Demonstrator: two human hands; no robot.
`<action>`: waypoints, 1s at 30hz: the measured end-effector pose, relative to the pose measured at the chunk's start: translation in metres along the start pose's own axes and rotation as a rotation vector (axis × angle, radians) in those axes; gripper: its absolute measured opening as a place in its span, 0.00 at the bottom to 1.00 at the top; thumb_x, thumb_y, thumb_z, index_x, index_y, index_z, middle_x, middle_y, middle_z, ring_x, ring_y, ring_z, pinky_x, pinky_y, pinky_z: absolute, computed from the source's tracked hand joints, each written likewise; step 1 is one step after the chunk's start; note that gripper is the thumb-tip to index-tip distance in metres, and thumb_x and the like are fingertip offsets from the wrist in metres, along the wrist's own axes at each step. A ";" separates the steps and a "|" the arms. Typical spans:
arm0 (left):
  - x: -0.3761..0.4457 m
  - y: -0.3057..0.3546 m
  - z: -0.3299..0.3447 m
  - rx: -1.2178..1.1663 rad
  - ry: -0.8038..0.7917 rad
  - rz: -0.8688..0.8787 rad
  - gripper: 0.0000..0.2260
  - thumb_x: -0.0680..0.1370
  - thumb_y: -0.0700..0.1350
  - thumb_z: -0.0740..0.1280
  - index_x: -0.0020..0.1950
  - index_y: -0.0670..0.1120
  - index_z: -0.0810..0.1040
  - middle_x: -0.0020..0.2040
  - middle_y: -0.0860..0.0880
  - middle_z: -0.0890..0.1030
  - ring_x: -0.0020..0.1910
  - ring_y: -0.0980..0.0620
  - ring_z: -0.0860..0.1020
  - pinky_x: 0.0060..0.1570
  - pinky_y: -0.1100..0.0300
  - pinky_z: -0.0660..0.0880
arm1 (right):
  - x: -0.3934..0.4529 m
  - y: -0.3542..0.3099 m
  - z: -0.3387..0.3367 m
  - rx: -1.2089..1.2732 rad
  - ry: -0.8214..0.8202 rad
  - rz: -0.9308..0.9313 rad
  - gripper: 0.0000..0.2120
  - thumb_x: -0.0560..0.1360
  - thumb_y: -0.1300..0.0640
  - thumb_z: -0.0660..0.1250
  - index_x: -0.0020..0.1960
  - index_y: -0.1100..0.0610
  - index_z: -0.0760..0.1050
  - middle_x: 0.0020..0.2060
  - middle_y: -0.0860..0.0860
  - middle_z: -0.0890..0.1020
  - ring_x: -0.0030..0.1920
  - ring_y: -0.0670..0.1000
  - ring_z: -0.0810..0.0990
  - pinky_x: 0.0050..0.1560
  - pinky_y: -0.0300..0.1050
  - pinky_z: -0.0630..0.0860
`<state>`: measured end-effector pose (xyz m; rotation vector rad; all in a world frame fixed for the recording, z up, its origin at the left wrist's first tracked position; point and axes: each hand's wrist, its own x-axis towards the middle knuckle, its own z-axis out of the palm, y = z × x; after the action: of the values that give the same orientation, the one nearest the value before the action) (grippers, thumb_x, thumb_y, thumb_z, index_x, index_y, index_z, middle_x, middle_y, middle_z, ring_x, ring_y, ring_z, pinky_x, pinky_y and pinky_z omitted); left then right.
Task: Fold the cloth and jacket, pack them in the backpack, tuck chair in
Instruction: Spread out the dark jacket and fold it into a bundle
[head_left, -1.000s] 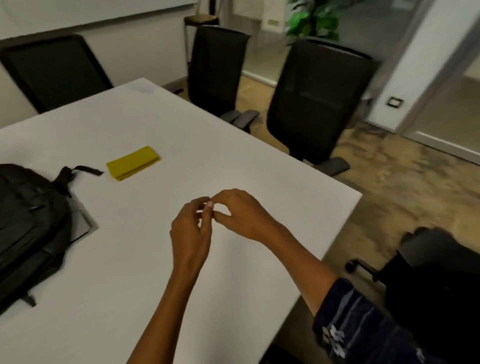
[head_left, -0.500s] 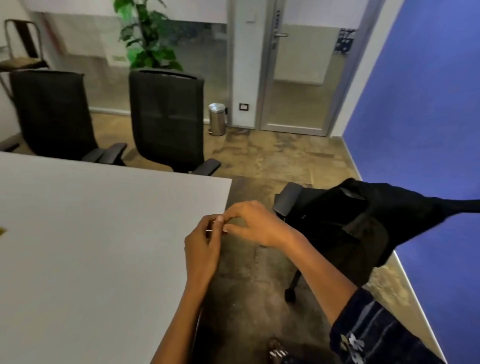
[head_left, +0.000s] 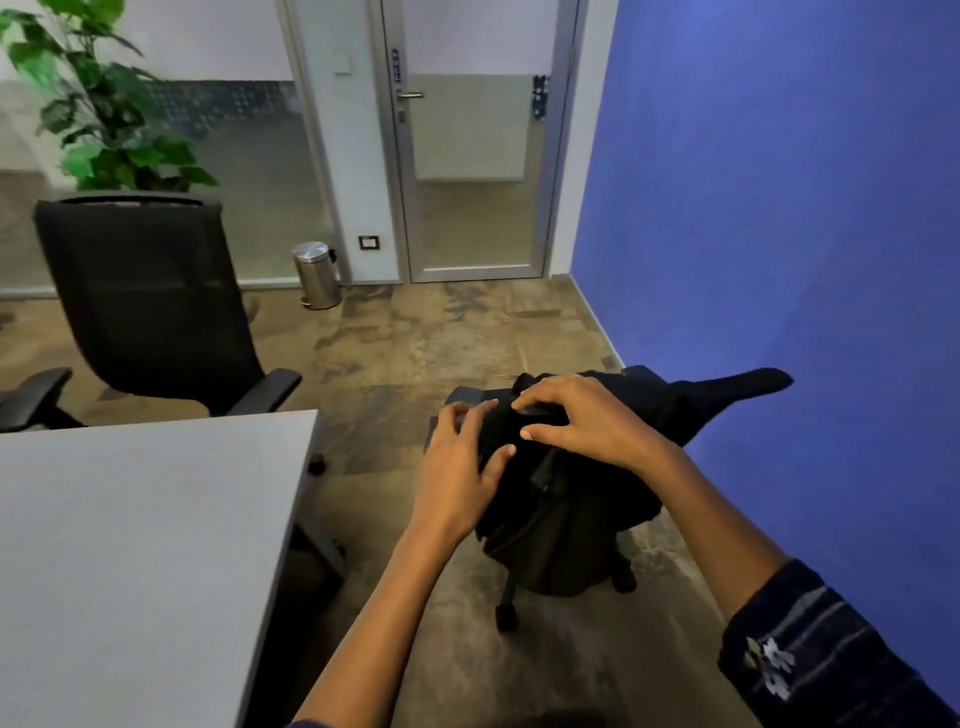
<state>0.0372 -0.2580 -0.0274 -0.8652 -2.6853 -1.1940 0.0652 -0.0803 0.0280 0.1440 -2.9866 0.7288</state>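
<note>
A black jacket (head_left: 582, 499) hangs over the back of a black wheeled chair (head_left: 561, 571) standing right of the table, one sleeve sticking out toward the blue wall. My right hand (head_left: 587, 421) arches over the jacket's top, with thumb and forefinger pinching a fold of the fabric. Beside it, my left hand (head_left: 460, 467) has its fingers spread and touches the jacket's left side. The backpack and the yellow cloth are out of view.
The white table (head_left: 145, 545) fills the lower left, its corner close to the jacket chair. Another black office chair (head_left: 150, 296) stands behind the table. A steel bin (head_left: 317, 275), a plant (head_left: 98, 104) and a glass door (head_left: 472, 171) lie beyond; a blue wall (head_left: 779, 208) is at the right.
The view swung right from the table, losing the backpack and yellow cloth. Both hands, held together before, moved apart and onto the jacket on the chair.
</note>
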 end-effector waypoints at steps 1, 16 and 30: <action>0.012 0.006 0.011 0.051 -0.025 0.017 0.25 0.77 0.52 0.66 0.72 0.50 0.64 0.68 0.46 0.64 0.65 0.48 0.69 0.59 0.53 0.71 | 0.001 0.017 -0.006 -0.014 0.007 0.008 0.19 0.73 0.48 0.70 0.63 0.49 0.76 0.60 0.46 0.79 0.63 0.46 0.73 0.64 0.44 0.68; 0.114 0.038 0.144 0.539 -0.348 -0.110 0.53 0.64 0.70 0.67 0.78 0.51 0.41 0.78 0.45 0.46 0.76 0.41 0.41 0.70 0.40 0.35 | 0.029 0.199 -0.020 -0.084 -0.229 0.283 0.44 0.67 0.24 0.55 0.76 0.45 0.52 0.74 0.50 0.62 0.73 0.52 0.61 0.71 0.57 0.59; 0.124 0.042 0.145 0.407 -0.269 -0.098 0.44 0.66 0.67 0.69 0.76 0.51 0.56 0.75 0.47 0.59 0.76 0.48 0.53 0.73 0.46 0.38 | 0.045 0.210 -0.012 0.188 -0.092 0.287 0.29 0.68 0.36 0.69 0.65 0.50 0.74 0.61 0.49 0.79 0.62 0.51 0.75 0.61 0.45 0.72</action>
<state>-0.0226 -0.0763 -0.0645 -0.8880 -3.0524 -0.5337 -0.0013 0.1075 -0.0537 -0.2550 -3.0551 1.0587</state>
